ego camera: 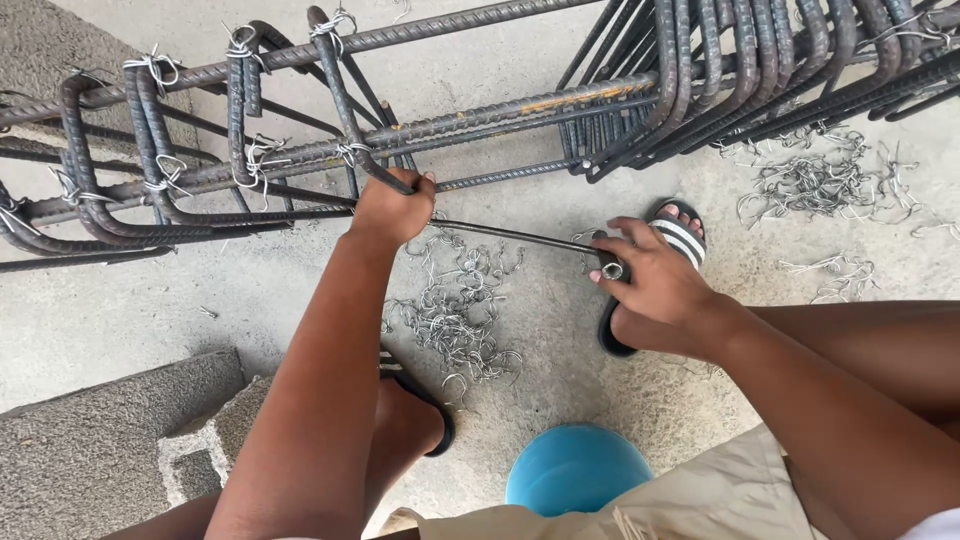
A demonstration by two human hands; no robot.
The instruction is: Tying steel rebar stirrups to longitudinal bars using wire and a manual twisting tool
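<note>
While the left hand (392,208) is clenched around a stirrup (345,110) of the rebar cage (300,150), a thin tying rod (510,236) runs from it to the right hand (650,280). That hand's fingers are closed on the rod's hooked end, above loose wire ties (455,310) on the concrete floor (120,310).

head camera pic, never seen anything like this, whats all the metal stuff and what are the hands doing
The single picture comes from a camera worn on a person's head, looking down at their own two bare hands. In front of them lies a rebar cage: long ribbed steel bars ringed by bent steel loops, tied at the crossings with thin wire. The left hand grips one of those loops. The right hand holds the end of a thin metal rod that reaches toward the left hand. On the concrete floor lie loose wire ties. More bent steel loops are stacked at the upper right. The person wears sandals, with a blue round object below.
</note>
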